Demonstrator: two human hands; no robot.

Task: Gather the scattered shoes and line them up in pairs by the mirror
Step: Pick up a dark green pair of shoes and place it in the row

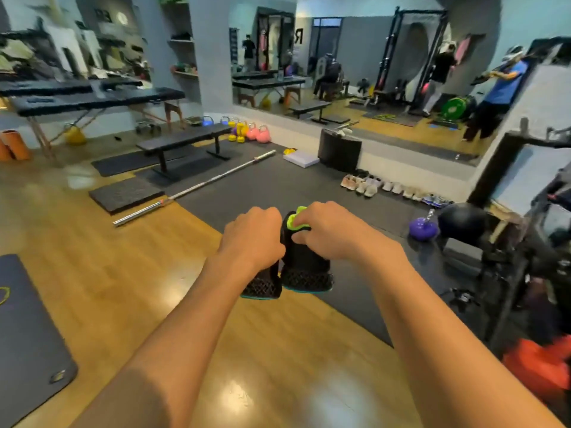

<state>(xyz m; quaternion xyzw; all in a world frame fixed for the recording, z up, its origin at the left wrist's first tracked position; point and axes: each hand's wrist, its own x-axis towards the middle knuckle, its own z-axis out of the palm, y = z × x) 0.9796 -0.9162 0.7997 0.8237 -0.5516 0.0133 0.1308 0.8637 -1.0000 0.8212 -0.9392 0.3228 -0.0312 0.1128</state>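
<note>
I carry two black shoes with teal soles in front of me, heels hanging down. My left hand (251, 234) grips the left black shoe (262, 285), most of which is hidden behind the hand. My right hand (327, 231) grips the right black shoe (306, 264) by its top, where a lime-green tongue shows. A row of several pale shoes (392, 188) stands on the dark mat below the wall mirror (386, 72), ending in a blue pair at the right.
A steel barbell (197, 188) lies across the floor ahead left. A black bench (182, 140) and coloured kettlebells (247, 131) stand beyond it. A black box (340, 149), a purple kettlebell (422, 228), a black ball (462, 222) and a rack (525, 242) crowd the right.
</note>
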